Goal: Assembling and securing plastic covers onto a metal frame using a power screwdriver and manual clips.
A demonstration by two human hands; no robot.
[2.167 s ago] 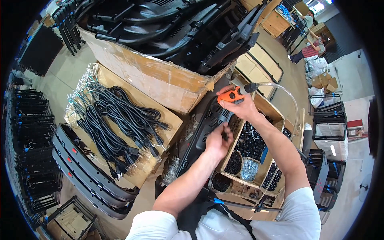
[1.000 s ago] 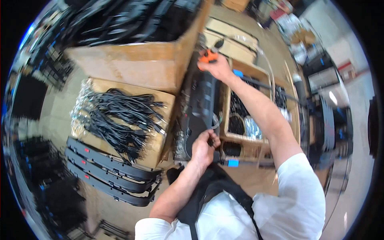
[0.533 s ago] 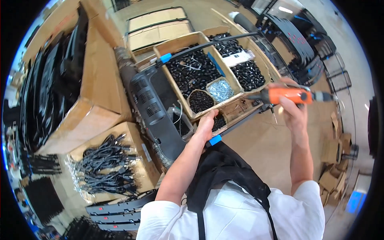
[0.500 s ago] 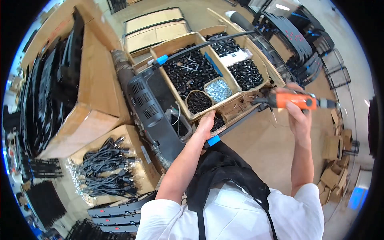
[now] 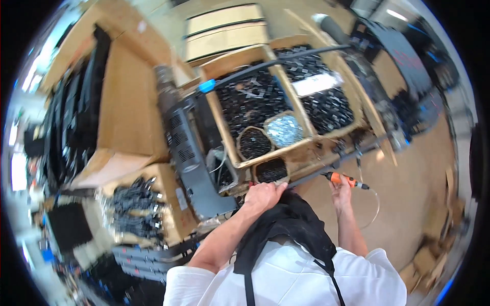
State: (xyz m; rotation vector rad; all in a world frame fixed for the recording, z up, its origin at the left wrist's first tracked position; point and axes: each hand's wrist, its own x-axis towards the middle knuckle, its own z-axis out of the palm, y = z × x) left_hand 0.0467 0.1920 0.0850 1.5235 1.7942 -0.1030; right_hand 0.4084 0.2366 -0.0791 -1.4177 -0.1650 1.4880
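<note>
My left hand [image 5: 264, 196] is closed around the near corner of a large black frame [image 5: 334, 164], its fingers curled over the rim. To its right, my right hand [image 5: 341, 192] grips an orange electric screwdriver [image 5: 345, 179] with a black end and a thin cord hanging from it. The tool's tip points left, near the frame's front bar. A blue corner piece [image 5: 207, 85] sits on the frame's far left corner. Under the frame lies a wooden tray [image 5: 247, 163] of small black parts, with round tubs of dark screws [image 5: 254, 144] and silver screws [image 5: 284, 130].
A vented black panel [image 5: 182, 140] lies left of the tray. Farther left stand a tall cardboard box [image 5: 133, 97] of black panels and a carton holding bundled black cables [image 5: 137, 210]. Flattened cardboard [image 5: 426, 257] lies on the floor at right.
My right hand has drawn the screwdriver back from the frame's right side, nearer my body. My left hand has come nearer too and now covers the near corner. The view has shifted and blurred.
</note>
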